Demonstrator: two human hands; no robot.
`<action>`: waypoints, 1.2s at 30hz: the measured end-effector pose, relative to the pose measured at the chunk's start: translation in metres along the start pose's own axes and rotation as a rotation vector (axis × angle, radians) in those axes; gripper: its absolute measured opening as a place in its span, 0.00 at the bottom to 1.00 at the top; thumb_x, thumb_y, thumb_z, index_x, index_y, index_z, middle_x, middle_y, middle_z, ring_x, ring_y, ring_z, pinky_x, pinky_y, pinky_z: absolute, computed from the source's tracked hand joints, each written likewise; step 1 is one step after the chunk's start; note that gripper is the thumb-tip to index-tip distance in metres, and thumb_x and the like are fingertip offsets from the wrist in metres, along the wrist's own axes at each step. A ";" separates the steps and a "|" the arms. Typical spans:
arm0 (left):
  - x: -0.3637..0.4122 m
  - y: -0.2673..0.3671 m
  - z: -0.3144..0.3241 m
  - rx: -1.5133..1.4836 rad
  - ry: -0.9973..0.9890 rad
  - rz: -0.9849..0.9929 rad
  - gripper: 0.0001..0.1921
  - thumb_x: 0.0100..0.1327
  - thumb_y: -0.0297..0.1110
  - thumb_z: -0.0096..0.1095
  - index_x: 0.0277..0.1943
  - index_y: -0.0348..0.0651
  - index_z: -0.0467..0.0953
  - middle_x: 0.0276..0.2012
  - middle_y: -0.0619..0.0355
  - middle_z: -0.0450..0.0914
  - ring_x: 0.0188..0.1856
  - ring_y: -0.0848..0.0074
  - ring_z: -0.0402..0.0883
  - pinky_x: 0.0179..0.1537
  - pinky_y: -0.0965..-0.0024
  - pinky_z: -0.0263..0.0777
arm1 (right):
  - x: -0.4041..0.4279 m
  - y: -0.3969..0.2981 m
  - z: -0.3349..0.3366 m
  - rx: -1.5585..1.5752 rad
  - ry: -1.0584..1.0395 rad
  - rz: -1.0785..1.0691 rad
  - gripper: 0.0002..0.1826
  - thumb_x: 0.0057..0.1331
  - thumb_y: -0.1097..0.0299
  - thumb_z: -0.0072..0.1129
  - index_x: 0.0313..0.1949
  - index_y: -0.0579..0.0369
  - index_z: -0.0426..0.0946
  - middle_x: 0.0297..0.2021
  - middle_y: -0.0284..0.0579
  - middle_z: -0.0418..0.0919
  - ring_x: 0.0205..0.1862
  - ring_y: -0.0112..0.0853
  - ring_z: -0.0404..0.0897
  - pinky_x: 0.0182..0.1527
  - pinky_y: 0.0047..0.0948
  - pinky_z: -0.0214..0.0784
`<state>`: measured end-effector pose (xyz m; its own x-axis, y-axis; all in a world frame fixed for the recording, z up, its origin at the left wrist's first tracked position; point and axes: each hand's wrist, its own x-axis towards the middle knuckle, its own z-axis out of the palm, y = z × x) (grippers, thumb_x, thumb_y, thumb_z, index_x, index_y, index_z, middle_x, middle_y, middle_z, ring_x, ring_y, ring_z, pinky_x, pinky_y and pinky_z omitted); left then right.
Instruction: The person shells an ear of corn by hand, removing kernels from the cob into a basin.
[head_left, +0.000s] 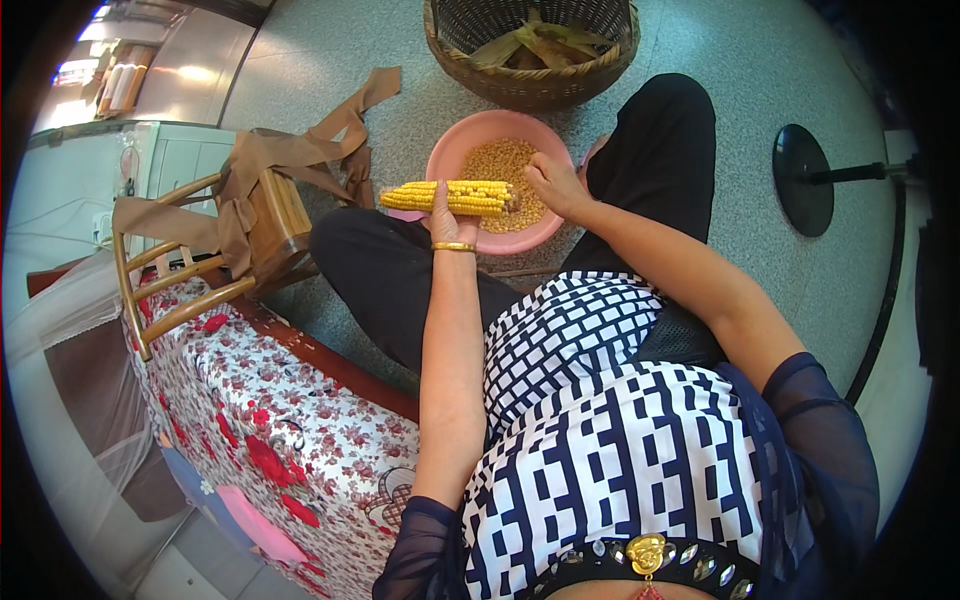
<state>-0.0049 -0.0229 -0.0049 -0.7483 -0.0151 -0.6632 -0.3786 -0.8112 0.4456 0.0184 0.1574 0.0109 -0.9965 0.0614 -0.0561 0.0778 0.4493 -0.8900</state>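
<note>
My left hand (452, 225) grips an ear of yellow corn (420, 198), its thumb lying across the top. The ear lies sideways over the left part of a pink plastic basin (444, 154). Gaps run between some kernel rows, and dry silk shows at its left end. Loose corn kernels (499, 159) cover the basin's bottom. My right hand (556, 185) hovers over the basin's right side, a little apart from the ear. Its fingers are curled in, and whether kernels are inside is hidden.
A woven basket (525, 86) with corn husks (544, 45) stands beyond the basin. To the left is a wooden chair (274, 217) draped with brown cloth strips (247, 161), beside a bed with a floral cover (300, 420). A round black stand base (804, 180) rests at right.
</note>
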 end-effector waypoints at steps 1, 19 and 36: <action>0.002 0.001 -0.003 -0.040 -0.036 -0.044 0.26 0.48 0.34 0.63 0.50 0.52 0.60 0.43 0.56 0.67 0.46 0.63 0.67 0.44 0.50 0.66 | 0.001 -0.001 -0.001 0.016 0.032 0.045 0.09 0.55 0.67 0.45 0.27 0.61 0.68 0.26 0.56 0.72 0.29 0.45 0.73 0.32 0.38 0.62; 0.011 -0.002 -0.010 -0.008 0.047 -0.004 0.29 0.47 0.30 0.63 0.50 0.57 0.56 0.44 0.56 0.65 0.44 0.61 0.69 0.38 0.47 0.69 | -0.013 -0.020 -0.008 -0.197 -0.061 -0.421 0.05 0.50 0.71 0.52 0.27 0.55 0.68 0.26 0.43 0.69 0.30 0.39 0.72 0.32 0.34 0.64; -0.014 -0.010 0.012 0.218 0.040 0.207 0.23 0.46 0.30 0.65 0.46 0.49 0.63 0.40 0.59 0.69 0.41 0.67 0.70 0.41 0.58 0.68 | -0.010 -0.002 0.008 -0.136 -0.067 -0.193 0.04 0.47 0.72 0.52 0.22 0.59 0.69 0.22 0.50 0.72 0.28 0.43 0.72 0.31 0.37 0.63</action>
<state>0.0029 -0.0079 0.0068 -0.8016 -0.1936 -0.5657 -0.3313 -0.6437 0.6898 0.0276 0.1483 0.0095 -0.9926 -0.0950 0.0753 -0.1160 0.5628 -0.8184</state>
